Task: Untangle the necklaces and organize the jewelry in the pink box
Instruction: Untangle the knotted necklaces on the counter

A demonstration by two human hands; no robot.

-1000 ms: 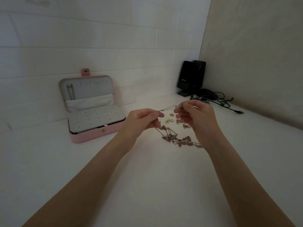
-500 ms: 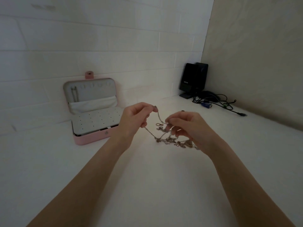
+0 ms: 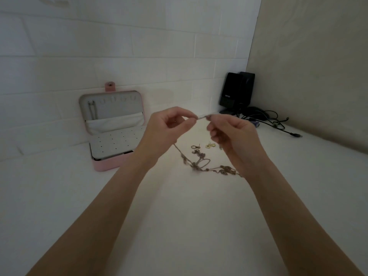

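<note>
1. Pinching a short stretch of chain between them, your left hand (image 3: pixel 169 128) and right hand (image 3: pixel 233 136) are raised above the table (image 3: pixel 179 226), thumb and forefinger tips nearly meeting at the middle.
2. Your necklaces (image 3: pixel 201 162) hang from that pinch and trail down into a knotted heap on the table, below and between your hands; the strands are blurred, so you cannot tell how many there are or where one ends.
3. Your right wrist covers the right end of the heap, and part of the chain runs behind your left hand.
4. A few small gold earrings (image 3: pixel 209 145) lie on the table just beyond the heap, beside a small ring-shaped piece (image 3: pixel 195 146); their shapes are too small to make out well.
5. Your pink box (image 3: pixel 113 128) stands open against the tiled wall, well to the left of your hands. Its lid leans upright with one item hanging at the left hook, and a white perforated panel covers the base, hiding whatever is under it.
6. A black speaker (image 3: pixel 236 91) sits in the far right corner with tangled cables (image 3: pixel 266 120) beside it.
</note>
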